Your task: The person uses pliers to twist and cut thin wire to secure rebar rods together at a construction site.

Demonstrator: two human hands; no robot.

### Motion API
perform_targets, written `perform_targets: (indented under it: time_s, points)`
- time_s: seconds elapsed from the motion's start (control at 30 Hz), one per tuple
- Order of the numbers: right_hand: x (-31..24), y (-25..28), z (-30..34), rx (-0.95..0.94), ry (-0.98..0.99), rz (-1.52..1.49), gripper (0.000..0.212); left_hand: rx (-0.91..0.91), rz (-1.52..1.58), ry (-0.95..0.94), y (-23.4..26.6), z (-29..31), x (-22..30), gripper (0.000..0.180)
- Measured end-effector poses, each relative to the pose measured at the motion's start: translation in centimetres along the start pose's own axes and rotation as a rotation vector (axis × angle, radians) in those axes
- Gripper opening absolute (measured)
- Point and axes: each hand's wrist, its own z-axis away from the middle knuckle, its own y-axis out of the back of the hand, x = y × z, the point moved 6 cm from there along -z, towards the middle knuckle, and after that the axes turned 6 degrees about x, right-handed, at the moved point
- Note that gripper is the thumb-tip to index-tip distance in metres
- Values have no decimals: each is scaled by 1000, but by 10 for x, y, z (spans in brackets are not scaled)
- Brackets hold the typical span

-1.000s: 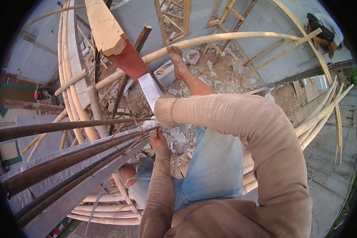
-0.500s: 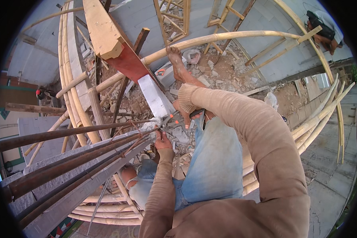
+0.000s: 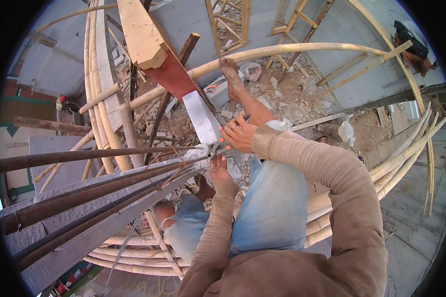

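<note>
My right hand [image 3: 239, 134] is closed round the handles of a pair of pincers [image 3: 214, 148] with orange and black grips. Their grey jaws sit at the ends of several rusty steel bars [image 3: 109, 187], which run in from the left. Just below the jaws is my left hand [image 3: 219, 169], its fingers curled together against the bar ends; whatever they pinch is too small to make out. Thin rusty wire [image 3: 176, 157] loops round the bars. A pale grey block [image 3: 201, 119] stands just beyond the jaws.
A wooden board with a red side [image 3: 168, 79] slopes down toward the block. Bamboo poles [image 3: 282, 48] cross ahead, and more poles [image 3: 401, 153] lie at right. Rubble [image 3: 277, 94] covers the ground below. Another person [image 3: 415, 47] is at far right. A grey block wall [image 3: 79, 232] runs under the bars.
My right hand has turned over, its back now facing up, and the pincers' jaws have swung onto the bar ends. My left hand stays close by. The whole view has shifted slightly.
</note>
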Motion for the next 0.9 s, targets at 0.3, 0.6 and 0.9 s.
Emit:
perform_targets:
  time_s: [0.3, 0.6, 0.9]
  points:
    - [-7, -26, 3, -226, -78, -159, 30, -198, 397, 168, -23, -16, -17, 24]
    - [32, -6, 13, -532, -474, -570, 25, -97, -120, 238, 3, -4, -12, 17]
    - [89, 119, 135, 28, -1380, -972, 40, -332, -459, -121, -11, 31, 62, 22]
